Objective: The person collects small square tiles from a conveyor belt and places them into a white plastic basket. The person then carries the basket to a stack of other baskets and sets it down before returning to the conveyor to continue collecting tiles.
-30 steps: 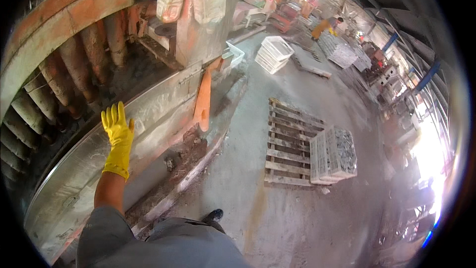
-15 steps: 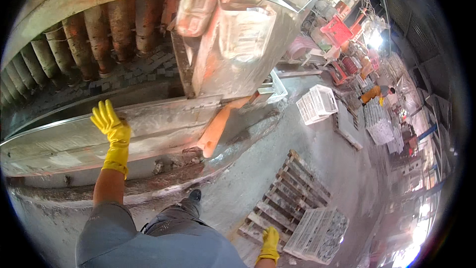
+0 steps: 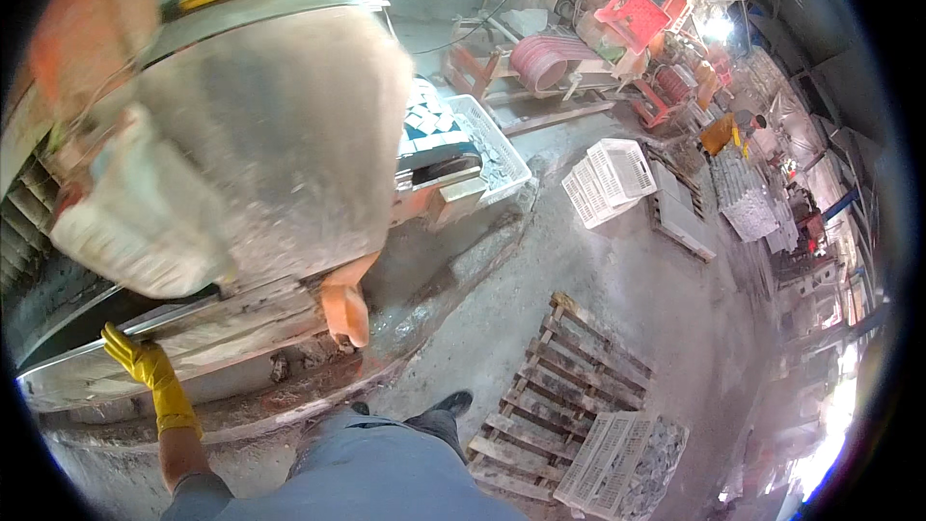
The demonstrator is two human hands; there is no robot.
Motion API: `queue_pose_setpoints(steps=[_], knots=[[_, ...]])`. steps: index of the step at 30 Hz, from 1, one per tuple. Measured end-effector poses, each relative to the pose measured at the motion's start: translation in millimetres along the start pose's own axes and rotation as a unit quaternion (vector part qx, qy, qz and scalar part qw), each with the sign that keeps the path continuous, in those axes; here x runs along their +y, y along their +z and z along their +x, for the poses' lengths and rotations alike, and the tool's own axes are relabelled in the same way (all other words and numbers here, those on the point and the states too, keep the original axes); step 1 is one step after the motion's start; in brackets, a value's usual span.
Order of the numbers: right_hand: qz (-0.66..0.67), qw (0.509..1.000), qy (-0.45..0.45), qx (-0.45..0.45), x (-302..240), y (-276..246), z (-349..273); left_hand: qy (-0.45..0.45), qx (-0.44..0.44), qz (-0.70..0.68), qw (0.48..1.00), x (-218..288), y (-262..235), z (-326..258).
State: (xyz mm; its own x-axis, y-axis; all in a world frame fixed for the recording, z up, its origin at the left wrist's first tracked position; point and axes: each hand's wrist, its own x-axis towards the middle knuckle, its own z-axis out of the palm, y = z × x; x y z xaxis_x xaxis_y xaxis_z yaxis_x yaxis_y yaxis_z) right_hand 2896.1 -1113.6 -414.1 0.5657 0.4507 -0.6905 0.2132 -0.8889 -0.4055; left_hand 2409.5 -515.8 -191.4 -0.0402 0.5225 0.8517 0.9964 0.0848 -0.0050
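Note:
My left hand [image 3: 145, 364], in a yellow rubber glove, reaches out at the lower left. Its fingers are stretched, with nothing in them, at the upper edge of the machine's long side wall [image 3: 246, 328]; whether they press on it I cannot tell. Just beyond the hand, a pale dirty plastic container [image 3: 154, 217] hangs beside a big grey panel [image 3: 289, 125]. An orange bracket [image 3: 345, 309] sticks out below the panel. My right hand is out of view.
A white crate [image 3: 492, 150] stands by a belt carrying small pale tiles [image 3: 427, 114]. Stacked white crates [image 3: 608, 183] sit on the floor. Nearer are a wooden pallet [image 3: 555, 386] and a crate of grey pieces [image 3: 617, 463]. Another person [image 3: 723, 133] bends over stacks farther off.
My view has shifted along the machine, bringing the panel closer and the tile belt into sight. My left hand is lower and farther left in view. My right hand has left the picture.

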Motion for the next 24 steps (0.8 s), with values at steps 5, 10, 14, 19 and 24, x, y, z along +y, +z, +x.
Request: queue_pose_setpoints(steps=[5,10,14,19,24], knots=[[-0.272,0.923,-0.271,0.035,22.0,-90.2,115.6,-0.192,-0.216,0.002,0.957,11.2,3.6,-73.5],[0.261,0.961,-0.062,0.063,4.7,-249.6,300.3,-0.107,-0.605,-0.082,0.785,241.2,-39.2,-175.1],[0.406,0.900,-0.097,0.127,-74.5,-388.1,372.7,0.011,-0.597,-0.297,0.745,431.1,-71.8,-184.0],[0.309,0.935,-0.098,0.147,-79.2,-474.5,436.5,0.149,-0.391,-0.442,0.794,621.0,-35.0,-91.9],[0.219,0.974,-0.043,0.042,-71.3,-441.6,429.4,0.010,-0.160,-0.480,0.862,706.5,41.8,61.4]])
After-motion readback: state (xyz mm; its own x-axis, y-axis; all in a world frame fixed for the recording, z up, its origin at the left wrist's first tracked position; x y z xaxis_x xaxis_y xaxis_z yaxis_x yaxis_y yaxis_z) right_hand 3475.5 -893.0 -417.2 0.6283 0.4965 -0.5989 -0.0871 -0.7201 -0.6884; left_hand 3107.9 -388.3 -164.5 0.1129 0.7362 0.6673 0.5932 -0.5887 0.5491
